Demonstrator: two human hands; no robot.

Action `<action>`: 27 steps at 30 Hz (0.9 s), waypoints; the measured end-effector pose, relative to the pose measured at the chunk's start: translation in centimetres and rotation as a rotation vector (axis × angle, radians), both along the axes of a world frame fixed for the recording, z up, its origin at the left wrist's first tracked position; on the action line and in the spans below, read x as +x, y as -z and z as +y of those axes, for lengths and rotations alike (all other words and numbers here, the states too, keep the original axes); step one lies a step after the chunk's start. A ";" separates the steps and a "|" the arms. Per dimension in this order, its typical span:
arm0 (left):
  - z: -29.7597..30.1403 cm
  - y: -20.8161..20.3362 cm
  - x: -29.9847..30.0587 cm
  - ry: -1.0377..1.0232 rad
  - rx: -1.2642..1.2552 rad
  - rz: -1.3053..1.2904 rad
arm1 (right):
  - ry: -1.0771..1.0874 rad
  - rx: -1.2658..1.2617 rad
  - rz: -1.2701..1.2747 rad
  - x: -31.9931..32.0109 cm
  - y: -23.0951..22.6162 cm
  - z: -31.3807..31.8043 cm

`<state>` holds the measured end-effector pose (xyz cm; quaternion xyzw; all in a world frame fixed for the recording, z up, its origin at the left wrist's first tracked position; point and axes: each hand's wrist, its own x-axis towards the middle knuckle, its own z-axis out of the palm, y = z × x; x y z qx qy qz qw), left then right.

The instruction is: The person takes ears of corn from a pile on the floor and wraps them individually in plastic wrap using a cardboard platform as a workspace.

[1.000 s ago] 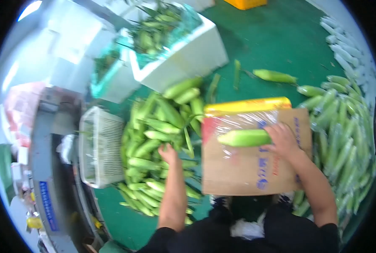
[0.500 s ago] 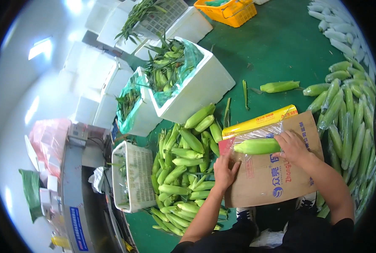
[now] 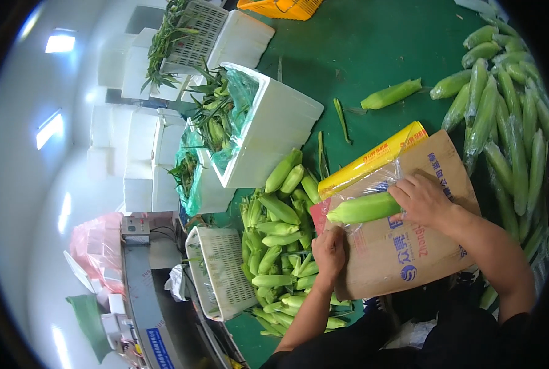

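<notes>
An ear of corn in its green husk [image 3: 362, 208] lies across a sheet of brown cardboard [image 3: 379, 258] in front of me. My right hand [image 3: 423, 200] grips the ear's right end from above. Clear plastic film [image 3: 364, 190] shows on the cardboard along the ear's far side. Beside the cardboard's left edge, below the ear's left tip, my left hand [image 3: 329, 252] is closed, its fingers curled; whatever they pinch is hidden. A yellow roll of film [image 3: 373, 158] rests along the far edge of the cardboard.
Unwrapped corn [image 3: 277, 246] is piled at left, beside a white basket [image 3: 222, 270]. White foam boxes [image 3: 274, 129] of corn stand behind. Film-wrapped corn [image 3: 502, 123] is heaped at right. One loose ear [image 3: 391, 94] lies on the green floor [image 3: 330, 55].
My left hand has gone from spread fingers to a closed grip at the cardboard's left edge. My right hand stays on the ear. The whole view has shifted and tilted.
</notes>
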<state>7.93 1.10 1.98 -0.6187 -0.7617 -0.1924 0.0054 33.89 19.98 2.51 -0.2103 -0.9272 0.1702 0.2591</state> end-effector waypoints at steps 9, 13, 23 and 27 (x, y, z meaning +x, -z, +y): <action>-1.4 0.3 1.8 -0.285 0.333 -0.812 | 0.030 -0.060 0.045 0.5 0.3 0.0; -0.6 -0.7 2.5 -0.301 0.416 -1.270 | 0.059 -0.072 0.057 0.3 0.3 -0.3; -3.2 -2.0 3.3 -0.162 0.594 -1.001 | 0.017 -0.070 0.026 1.2 0.4 -0.4; -5.1 -1.0 5.2 -0.333 0.751 -0.835 | -0.188 -0.083 -0.091 3.1 0.4 0.5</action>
